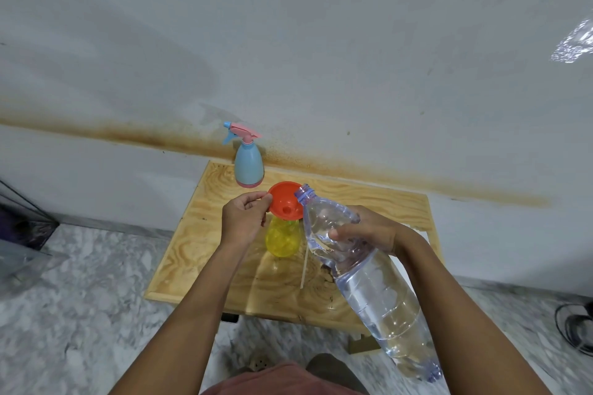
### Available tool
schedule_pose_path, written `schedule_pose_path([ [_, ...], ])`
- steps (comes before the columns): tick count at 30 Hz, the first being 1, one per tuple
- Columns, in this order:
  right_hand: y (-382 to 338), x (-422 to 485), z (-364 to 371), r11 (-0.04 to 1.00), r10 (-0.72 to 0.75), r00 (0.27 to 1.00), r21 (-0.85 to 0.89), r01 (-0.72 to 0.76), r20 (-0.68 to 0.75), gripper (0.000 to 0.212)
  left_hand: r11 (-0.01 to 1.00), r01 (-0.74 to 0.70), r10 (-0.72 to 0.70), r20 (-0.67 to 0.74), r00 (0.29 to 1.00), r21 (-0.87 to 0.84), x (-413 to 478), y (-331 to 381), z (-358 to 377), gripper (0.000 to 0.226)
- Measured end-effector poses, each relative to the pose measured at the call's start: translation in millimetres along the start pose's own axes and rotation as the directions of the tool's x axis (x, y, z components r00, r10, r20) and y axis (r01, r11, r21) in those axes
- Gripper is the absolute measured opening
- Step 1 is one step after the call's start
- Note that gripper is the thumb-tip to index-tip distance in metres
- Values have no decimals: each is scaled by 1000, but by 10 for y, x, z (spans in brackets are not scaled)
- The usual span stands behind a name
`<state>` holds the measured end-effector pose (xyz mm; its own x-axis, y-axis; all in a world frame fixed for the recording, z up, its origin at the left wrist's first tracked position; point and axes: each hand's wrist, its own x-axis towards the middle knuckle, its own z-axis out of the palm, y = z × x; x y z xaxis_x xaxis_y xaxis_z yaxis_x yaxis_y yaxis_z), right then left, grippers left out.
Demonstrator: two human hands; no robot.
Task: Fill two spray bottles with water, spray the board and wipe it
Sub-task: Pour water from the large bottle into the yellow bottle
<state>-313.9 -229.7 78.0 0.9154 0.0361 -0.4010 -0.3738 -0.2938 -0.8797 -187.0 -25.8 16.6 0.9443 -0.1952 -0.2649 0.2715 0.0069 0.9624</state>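
Orange funnel (pixel 285 202); yellow bottle (pixel 282 239); blue-pink sprayer (pixel 248 163).

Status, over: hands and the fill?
Left hand pinches orange funnel atop yellow bottle. Right hand grips tilted water bottle, mouth at funnel. Blue spray bottle stands behind, apart.

The trigger-topped spray bottle (pixel 248 163) stands at the back edge of the board (pixel 192 250), by the wall (pixel 321 74). In front of it stands the open spray bottle (pixel 282 242) with the funnel (pixel 284 204) in its neck. The water bottle (pixel 369 279) slants in from the right, its mouth just beside the funnel's rim, and a thin stick (pixel 305 264) lies on the board between the two bottles.
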Motion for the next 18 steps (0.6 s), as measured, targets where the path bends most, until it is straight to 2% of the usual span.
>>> schedule_pose_path([
  [8,-28,12,-24,998,-63,998,11,63,-7,14,1000,10,-10,1,1000,4,4,-1,1,7],
  [13,-68,-39,-55,990,-138,986,-32,135,-97,55,1000,7,-7,7,1000,12,3,7,-3,10],
  [18,-41,-65,-58,965,-263,939,-79,252,-222,69,1000,4,-4,14,1000,12,-8,17,-3,11],
])
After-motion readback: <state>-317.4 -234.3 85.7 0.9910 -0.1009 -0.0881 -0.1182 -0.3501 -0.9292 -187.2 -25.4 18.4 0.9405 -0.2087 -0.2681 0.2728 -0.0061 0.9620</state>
